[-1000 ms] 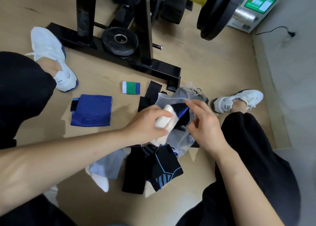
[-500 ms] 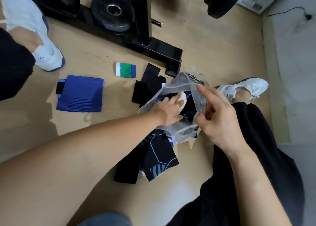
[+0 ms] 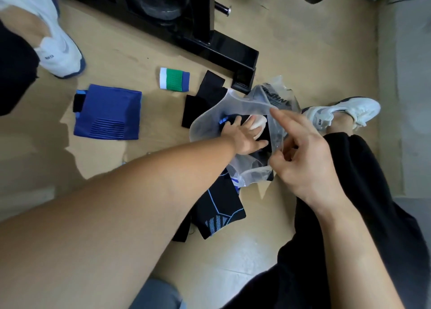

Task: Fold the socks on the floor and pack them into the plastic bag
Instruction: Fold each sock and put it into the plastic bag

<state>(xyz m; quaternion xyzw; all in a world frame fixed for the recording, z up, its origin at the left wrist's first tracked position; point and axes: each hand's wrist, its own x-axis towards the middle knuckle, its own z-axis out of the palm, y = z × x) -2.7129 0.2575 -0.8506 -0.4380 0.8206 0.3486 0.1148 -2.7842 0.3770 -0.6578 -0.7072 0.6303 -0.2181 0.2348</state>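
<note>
Packing under way: the left hand (image 3: 247, 137), fingers spread flat, presses a rolled white sock (image 3: 258, 124) onto dark socks inside the translucent plastic bag (image 3: 205, 126) on the floor. The right hand (image 3: 303, 154) pinches the bag's rim at 4 o'clock. Seemingly left to pack: a folded blue sock (image 3: 107, 112) at 9, a green-white-blue sock (image 3: 175, 78) at 10, black socks (image 3: 200, 103) alongside, and a black blue-lined sock (image 3: 219, 210) at 6. A black steel rack foot (image 3: 233, 54) crowds 12 and a white trainer (image 3: 338, 115) sits at 3.

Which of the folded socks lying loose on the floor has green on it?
The small white, green and blue striped sock, lying between the large blue sock and the black socks; none of those shows green.
</note>
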